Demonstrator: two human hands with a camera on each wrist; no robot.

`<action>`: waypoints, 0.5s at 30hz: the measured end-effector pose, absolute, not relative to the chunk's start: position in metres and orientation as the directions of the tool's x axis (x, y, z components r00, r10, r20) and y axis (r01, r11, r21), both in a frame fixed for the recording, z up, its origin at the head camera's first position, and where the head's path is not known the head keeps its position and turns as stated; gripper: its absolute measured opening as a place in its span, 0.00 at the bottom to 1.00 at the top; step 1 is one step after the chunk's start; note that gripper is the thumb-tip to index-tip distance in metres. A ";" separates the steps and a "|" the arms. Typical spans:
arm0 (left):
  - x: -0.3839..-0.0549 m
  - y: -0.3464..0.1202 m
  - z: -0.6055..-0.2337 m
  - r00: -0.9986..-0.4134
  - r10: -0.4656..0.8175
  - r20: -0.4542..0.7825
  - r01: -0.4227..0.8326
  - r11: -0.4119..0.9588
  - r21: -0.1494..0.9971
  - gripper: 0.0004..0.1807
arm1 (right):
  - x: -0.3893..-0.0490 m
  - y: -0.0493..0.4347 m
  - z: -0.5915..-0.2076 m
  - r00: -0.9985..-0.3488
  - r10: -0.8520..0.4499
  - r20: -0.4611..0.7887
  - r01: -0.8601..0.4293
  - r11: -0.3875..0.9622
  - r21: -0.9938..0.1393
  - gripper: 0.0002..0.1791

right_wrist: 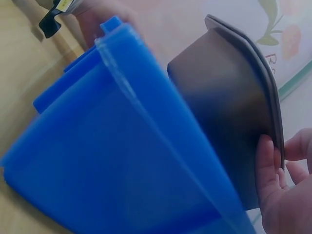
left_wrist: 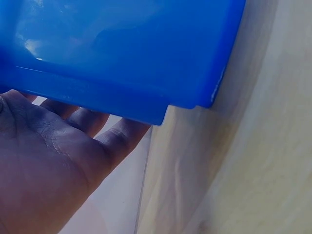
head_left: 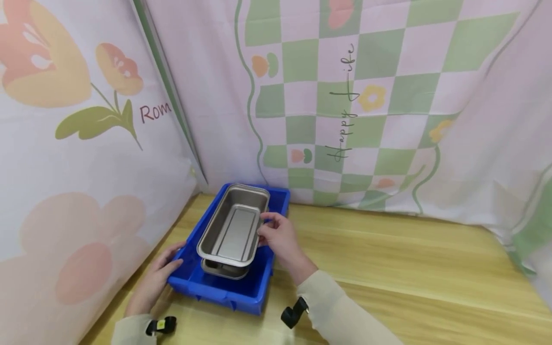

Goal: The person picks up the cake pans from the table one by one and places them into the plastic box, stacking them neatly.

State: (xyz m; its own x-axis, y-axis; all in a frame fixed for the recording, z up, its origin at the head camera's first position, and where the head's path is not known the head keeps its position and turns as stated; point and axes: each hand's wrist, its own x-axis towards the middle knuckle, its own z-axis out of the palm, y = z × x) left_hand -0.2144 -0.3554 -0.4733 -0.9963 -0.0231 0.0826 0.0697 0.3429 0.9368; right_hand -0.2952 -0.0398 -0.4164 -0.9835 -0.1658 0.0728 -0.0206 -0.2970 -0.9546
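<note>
A bronze-grey metal loaf pan [head_left: 238,230] is held at an angle over a blue plastic bin [head_left: 215,293]. My right hand [head_left: 279,237] pinches the pan's right rim; in the right wrist view, thumb and fingers [right_wrist: 265,170] lie on either side of that rim. Another metal pan [head_left: 225,270] of similar colour shows beneath the first, inside the bin, mostly hidden by it. My left hand [head_left: 157,275] grips the bin's left rim near its front corner. In the left wrist view its fingers [left_wrist: 124,136] go behind the blue rim.
The bin stands on a wood-grain table [head_left: 388,268], close to the back corner. A flowered cloth wall [head_left: 99,182] rises on the left, and a green-checked cloth [head_left: 332,110] hangs behind. Black wrist straps [head_left: 294,312] sit on both sleeves.
</note>
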 end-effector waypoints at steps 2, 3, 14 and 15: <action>-0.215 -0.355 -0.472 -0.996 -0.025 0.083 0.069 0.348 0.935 0.26 | -0.296 -0.042 -0.418 -0.983 -0.170 0.064 -0.012 -0.291 -0.957 0.27; -0.215 -0.355 -0.472 -0.996 -0.025 0.082 0.069 0.349 0.935 0.26 | -0.297 -0.043 -0.419 -0.983 -0.174 0.058 -0.006 -0.286 -0.958 0.27; -0.214 -0.356 -0.474 -0.997 -0.008 0.078 0.072 0.298 0.952 0.26 | -0.306 -0.056 -0.418 -0.991 -0.129 0.025 -0.006 -0.145 -0.989 0.21; -0.215 -0.356 -0.476 -0.996 -0.003 0.087 0.083 0.293 0.953 0.26 | -0.306 -0.057 -0.418 -0.992 -0.127 0.022 -0.004 -0.137 -0.991 0.20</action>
